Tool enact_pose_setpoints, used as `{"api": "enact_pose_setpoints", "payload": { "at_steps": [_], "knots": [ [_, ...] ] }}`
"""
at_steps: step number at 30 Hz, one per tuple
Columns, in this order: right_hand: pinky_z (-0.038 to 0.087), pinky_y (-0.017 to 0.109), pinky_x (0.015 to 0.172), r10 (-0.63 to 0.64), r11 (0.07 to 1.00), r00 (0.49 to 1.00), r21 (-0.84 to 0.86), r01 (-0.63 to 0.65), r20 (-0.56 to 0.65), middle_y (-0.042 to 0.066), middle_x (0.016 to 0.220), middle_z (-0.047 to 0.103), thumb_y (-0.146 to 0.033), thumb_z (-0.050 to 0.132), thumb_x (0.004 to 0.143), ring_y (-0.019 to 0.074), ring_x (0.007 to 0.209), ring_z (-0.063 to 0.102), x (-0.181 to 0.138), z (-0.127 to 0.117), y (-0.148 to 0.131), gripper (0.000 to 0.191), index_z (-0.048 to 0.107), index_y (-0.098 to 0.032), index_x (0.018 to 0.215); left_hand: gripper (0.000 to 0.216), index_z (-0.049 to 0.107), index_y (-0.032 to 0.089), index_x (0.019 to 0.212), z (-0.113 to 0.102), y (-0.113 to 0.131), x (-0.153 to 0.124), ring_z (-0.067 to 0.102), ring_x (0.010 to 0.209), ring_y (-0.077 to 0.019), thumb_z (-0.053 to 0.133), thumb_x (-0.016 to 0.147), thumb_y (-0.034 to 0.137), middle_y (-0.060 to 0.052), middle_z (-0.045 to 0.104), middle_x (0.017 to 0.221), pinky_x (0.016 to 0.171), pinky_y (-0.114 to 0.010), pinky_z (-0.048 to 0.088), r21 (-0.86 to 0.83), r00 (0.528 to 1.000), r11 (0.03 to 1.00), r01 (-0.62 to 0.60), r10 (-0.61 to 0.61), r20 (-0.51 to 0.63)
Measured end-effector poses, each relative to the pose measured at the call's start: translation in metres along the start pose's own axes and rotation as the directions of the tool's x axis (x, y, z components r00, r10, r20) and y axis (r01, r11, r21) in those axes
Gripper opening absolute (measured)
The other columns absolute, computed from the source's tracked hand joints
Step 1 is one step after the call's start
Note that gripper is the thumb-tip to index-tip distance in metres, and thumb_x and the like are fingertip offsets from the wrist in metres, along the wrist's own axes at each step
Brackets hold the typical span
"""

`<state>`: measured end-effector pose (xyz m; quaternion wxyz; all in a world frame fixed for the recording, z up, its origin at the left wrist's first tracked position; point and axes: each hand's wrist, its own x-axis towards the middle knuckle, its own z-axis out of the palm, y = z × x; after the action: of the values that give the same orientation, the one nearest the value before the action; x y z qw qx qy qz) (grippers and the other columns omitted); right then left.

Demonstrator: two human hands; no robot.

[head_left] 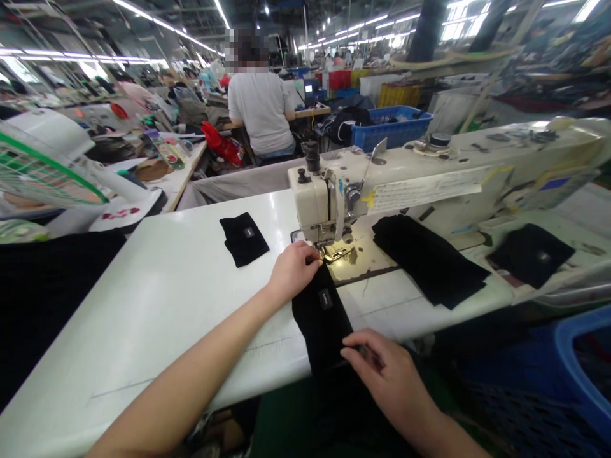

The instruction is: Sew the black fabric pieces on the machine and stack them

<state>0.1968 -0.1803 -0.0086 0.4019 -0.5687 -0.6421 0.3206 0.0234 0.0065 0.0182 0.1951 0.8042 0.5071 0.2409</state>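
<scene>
A strip of black fabric [317, 331] with a small dark label [325, 299] runs from the sewing machine [317, 203] down over the table's front edge. Close to the presser foot, my left hand [293, 270] pinches the far end of the strip. My right hand [382, 366] is closed on the strip's right edge, thumb against fingers, near the table edge. Left of the machine lies a folded black piece [244, 240] with a similar label. A stack of black fabric pieces [424, 257] rests to the right of the needle area.
Another black piece [532, 254] lies far right under the machine arm. A blue basket [573, 356] stands below the table at right. At left is a fan [42, 159] with a green rim. Beyond the table, a person in a white shirt [261, 108] sits facing away.
</scene>
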Motion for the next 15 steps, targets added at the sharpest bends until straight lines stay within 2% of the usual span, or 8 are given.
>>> {"api": "enact_pose_setpoints", "payload": {
  "at_steps": [1,3,6,8,11,15],
  "knots": [
    [0.053,0.022,0.057,-0.052,0.999,0.998,-0.003,0.053,0.040,-0.001,0.073,0.065,-0.026,0.060,0.092,0.0130,0.056,0.058,0.000,0.000,0.000,0.014,0.069,-0.023,0.102,0.004,0.070,0.018,0.081,0.002,0.000,-0.002,0.063,0.089,-0.0236,0.068,0.081,0.014,-0.006,0.066,0.090,0.082,-0.037,0.050,0.072,0.998,0.997,-0.041,0.044,-0.042],
    [0.056,0.023,0.065,-0.182,0.983,0.978,-0.007,0.183,0.100,0.003,0.091,0.069,-0.015,0.054,0.092,0.0139,0.068,0.063,0.001,-0.003,0.003,0.030,0.065,-0.023,0.119,0.003,0.070,0.017,0.085,0.003,-0.001,-0.006,0.061,0.092,-0.0262,0.070,0.083,0.016,-0.008,0.065,0.093,0.082,-0.040,0.050,0.188,0.988,0.977,-0.100,0.120,-0.094],
    [0.057,0.026,0.071,-0.379,0.919,0.915,-0.061,0.389,0.136,0.007,0.098,0.069,-0.002,0.042,0.089,0.0153,0.079,0.067,0.003,-0.008,0.009,0.046,0.060,-0.019,0.128,0.007,0.070,0.016,0.086,0.003,-0.005,-0.012,0.061,0.088,-0.0244,0.065,0.089,0.017,-0.009,0.064,0.092,0.081,-0.038,0.051,0.224,0.970,0.949,-0.221,0.237,-0.047],
    [0.056,0.025,0.066,-0.436,0.876,0.886,-0.149,0.458,0.160,0.009,0.098,0.068,0.003,0.038,0.086,0.0157,0.079,0.067,0.005,-0.011,0.012,0.052,0.060,-0.017,0.129,0.014,0.072,0.016,0.088,0.002,-0.009,-0.015,0.060,0.087,-0.0227,0.059,0.094,0.018,-0.009,0.064,0.092,0.081,-0.037,0.051,0.195,0.956,0.938,-0.288,0.293,0.000],
    [0.054,0.024,0.061,-0.471,0.816,0.865,-0.288,0.502,0.173,0.011,0.102,0.068,0.002,0.040,0.085,0.0161,0.077,0.068,0.009,-0.014,0.012,0.047,0.065,-0.016,0.121,0.018,0.073,0.016,0.097,0.001,-0.014,-0.018,0.059,0.089,-0.0231,0.056,0.096,0.019,-0.010,0.064,0.093,0.083,-0.038,0.051,0.202,0.941,0.921,-0.334,0.337,0.019],
    [0.055,0.025,0.064,-0.518,0.767,0.843,-0.357,0.533,0.146,0.010,0.099,0.071,-0.005,0.043,0.092,0.0168,0.077,0.068,0.014,-0.014,0.012,0.032,0.067,-0.016,0.110,0.018,0.074,0.016,0.099,0.001,-0.020,-0.014,0.059,0.089,-0.0224,0.057,0.095,0.018,-0.010,0.064,0.094,0.084,-0.038,0.051,0.169,0.930,0.916,-0.365,0.367,0.017]
  ]
}}
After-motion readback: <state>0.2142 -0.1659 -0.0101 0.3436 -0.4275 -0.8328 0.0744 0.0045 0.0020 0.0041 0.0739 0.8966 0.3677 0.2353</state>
